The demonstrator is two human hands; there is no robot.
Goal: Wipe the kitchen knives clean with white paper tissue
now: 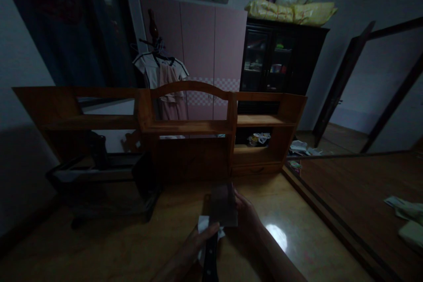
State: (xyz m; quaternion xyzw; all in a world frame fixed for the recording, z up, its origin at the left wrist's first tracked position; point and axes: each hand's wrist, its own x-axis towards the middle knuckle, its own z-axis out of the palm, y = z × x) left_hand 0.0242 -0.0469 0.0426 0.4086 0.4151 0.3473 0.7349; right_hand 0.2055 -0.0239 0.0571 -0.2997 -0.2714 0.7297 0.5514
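A cleaver (pixel 224 205) with a broad dark blade and a black riveted handle (pixel 210 257) is held over the wooden desk top, its blade pointing away from me. My left hand (pixel 200 240) is closed at the base of the handle, thumb on top near the blade. White tissue (pixel 203 222) shows between this hand and the cleaver. At the right edge of the blade, my right hand (pixel 246 211) is closed, with its fingertips partly hidden behind the metal. The room is dim, so details of the blade are hard to make out.
A wooden shelf unit (pixel 188 128) stands along the back of the desk top (pixel 264 194). To the left is a black-framed box (pixel 102 185) with a dark object on it. A brown floor (pixel 346 185) lies to the right, with pale cloth (pixel 410 211) on it.
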